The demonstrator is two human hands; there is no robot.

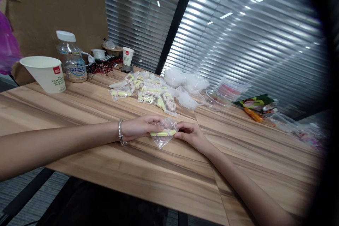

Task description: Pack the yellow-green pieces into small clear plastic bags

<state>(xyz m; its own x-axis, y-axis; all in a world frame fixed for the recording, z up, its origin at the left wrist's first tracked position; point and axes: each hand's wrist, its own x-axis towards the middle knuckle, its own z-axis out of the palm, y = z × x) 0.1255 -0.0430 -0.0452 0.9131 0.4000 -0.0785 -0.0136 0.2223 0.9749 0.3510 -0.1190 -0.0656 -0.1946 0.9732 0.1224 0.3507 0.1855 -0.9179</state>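
Note:
A small clear plastic bag [162, 140] with a yellow-green strip inside is held above the wooden table [127, 162], near the middle of the view. My left hand [141, 127], with a silver bangle at its wrist, pinches the bag's left side between thumb and fingers. On the right edge, the fingertips and thumb of my right hand [190, 135] close on the same bag. Just beyond both hands lies a pile of similar small bags [149, 90] with yellow-green and pale pieces in them.
A paper cup [49, 74] and a bottle [75, 64] stand at the left. Behind are a smaller cup [127, 56] and tangled red wires [103, 69]. Translucent bags [185, 83], stacked plastic containers [227, 90] and an orange item [252, 114] lie towards the right.

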